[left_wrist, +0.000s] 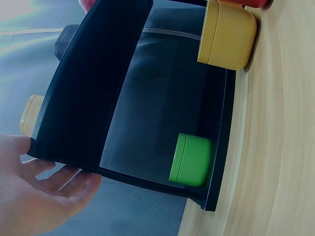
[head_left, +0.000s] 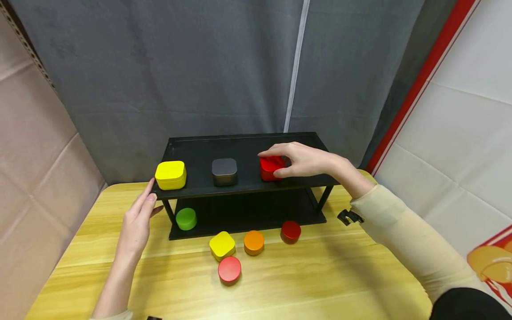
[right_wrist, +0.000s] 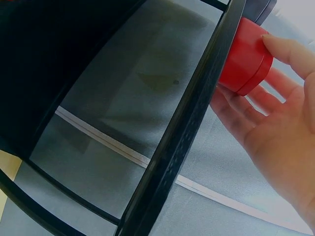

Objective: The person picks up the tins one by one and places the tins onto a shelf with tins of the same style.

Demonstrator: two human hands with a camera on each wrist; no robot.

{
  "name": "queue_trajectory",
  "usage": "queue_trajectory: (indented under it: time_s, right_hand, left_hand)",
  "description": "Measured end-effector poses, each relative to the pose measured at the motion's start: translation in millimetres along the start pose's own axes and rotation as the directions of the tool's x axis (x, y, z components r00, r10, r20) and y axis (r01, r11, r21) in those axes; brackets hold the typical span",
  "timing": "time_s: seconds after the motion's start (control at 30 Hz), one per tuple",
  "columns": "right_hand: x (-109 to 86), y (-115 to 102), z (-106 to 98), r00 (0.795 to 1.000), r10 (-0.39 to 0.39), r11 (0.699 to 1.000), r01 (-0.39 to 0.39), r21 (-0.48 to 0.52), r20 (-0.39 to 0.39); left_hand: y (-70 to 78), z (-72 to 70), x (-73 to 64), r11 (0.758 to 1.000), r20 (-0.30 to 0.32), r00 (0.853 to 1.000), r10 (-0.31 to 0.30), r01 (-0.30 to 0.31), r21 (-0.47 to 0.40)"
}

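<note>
A black two-tier shelf (head_left: 244, 191) stands on the wooden table. My right hand (head_left: 304, 161) holds a red rounded-square box (head_left: 270, 170) on the right of the top tier, thumb at its near side and fingers over the far side. In the right wrist view the red box (right_wrist: 246, 56) sits at the tier's edge. My left hand (head_left: 137, 218) grips the shelf's left front corner, its fingers (left_wrist: 78, 184) along the side edge. Beside it on the top tier is a yellow box (head_left: 170, 176); a black box (head_left: 224, 172) stands mid-tier.
A round green box (head_left: 186, 219) sits on the lower tier at left. On the table (head_left: 320, 275) in front lie a yellow box (head_left: 222, 245), an orange round box (head_left: 254, 242), a dark red round box (head_left: 290, 232) and a lighter red one (head_left: 230, 270). A grey curtain (head_left: 192, 66) hangs behind.
</note>
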State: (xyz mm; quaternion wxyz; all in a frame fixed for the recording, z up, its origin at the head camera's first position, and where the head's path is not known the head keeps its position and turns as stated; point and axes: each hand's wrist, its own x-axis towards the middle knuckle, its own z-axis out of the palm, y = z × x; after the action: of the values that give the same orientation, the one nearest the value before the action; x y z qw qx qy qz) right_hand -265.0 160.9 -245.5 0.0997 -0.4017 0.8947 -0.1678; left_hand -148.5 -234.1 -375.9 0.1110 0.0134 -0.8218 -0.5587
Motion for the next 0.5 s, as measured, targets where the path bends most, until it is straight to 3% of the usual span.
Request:
queue_trajectory:
  time_s: [0.5]
  right_hand:
    - [-3.4, -2.0, 2.3, 1.0, -0.001, 1.0, 0.001, 0.0, -0.01]
  left_hand:
    - [0.0, -0.8, -0.7, 1.0, -0.002, 1.0, 0.006, -0.006, -0.003]
